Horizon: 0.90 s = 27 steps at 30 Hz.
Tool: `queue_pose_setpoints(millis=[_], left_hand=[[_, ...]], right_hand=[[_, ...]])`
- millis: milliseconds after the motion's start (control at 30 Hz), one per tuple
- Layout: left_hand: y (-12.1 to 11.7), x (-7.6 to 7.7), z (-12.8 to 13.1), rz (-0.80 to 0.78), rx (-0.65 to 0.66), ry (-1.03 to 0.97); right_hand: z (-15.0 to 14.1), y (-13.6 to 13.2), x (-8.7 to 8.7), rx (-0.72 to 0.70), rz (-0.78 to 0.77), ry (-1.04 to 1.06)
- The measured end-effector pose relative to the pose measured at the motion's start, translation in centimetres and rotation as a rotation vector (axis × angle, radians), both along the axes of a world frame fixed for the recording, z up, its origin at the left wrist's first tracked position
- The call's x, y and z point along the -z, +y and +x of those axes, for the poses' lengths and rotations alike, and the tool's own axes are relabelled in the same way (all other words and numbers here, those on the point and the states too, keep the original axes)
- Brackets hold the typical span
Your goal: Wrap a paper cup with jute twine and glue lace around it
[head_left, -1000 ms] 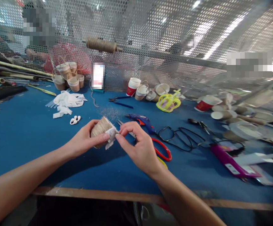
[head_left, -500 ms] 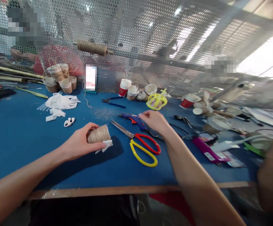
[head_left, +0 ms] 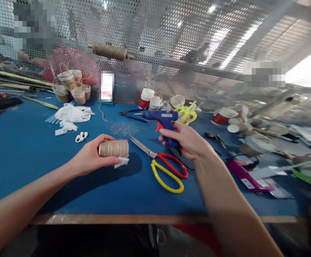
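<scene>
My left hand (head_left: 92, 155) is wrapped around a twine-covered cup (head_left: 114, 148), lying on its side in the grip above the table. A scrap of white material (head_left: 122, 162) hangs at the cup's lower edge by my thumb. My right hand (head_left: 186, 141) grips the handle of a blue glue gun (head_left: 159, 115) with an orange trigger; its nozzle points left. Between the hands, scissors (head_left: 151, 154) with one red and one yellow handle lie on the blue table (head_left: 91, 194), blades slightly apart or closed, I cannot tell.
Behind the glue gun lie blue-handled pliers (head_left: 134, 116) and a yellow woven piece (head_left: 186, 113). Twine-wrapped cups (head_left: 78, 94) stand at back left, near white gloves (head_left: 73, 113) and a phone (head_left: 107, 87). A purple tool (head_left: 248, 178) and cup pieces clutter the right. A perforated metal screen (head_left: 150, 32) rises behind.
My right hand has closed around the glue gun's handle and lifted it off the table. The cup in my left hand has turned slightly, nearer to level.
</scene>
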<state>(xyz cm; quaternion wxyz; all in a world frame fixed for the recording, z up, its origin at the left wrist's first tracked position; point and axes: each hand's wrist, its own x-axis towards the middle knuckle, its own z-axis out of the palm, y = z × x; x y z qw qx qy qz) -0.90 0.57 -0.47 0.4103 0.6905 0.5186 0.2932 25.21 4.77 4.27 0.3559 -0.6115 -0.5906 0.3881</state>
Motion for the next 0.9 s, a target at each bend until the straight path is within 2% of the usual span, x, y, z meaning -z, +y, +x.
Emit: queue_pose_setpoints(millis=[133,233,367,500,733,900], left_hand=[[0.2,-0.2,0.0,-0.04,0.003,-0.112],[0.2,-0.3,0.1,-0.071,0.003,-0.161],[0.2,-0.4,0.1,-0.097,0.003,-0.181],[0.3,-0.8,-0.1,-0.06,-0.065,-0.135],[0.5,-0.9,-0.4,-0.019,-0.12,-0.067],[0.5,-1.0,-0.3,-0.021,-0.129,-0.059]], right_hand=[[-1.5,-2.1,-0.4,-0.183,-0.054,0.209],[-1.9,-3.3,0.2,-0.28,0.001,0.204],[-1.9,-4.6,0.2,-0.259,0.004,0.047],[-1.9,-5.4,-0.2,-0.246,0.02,-0.129],[-1.8,-5.5,0.4,-0.236,0.05,-0.212],[-1.9,-5.7,0.1,-0.235,0.052,-0.262]])
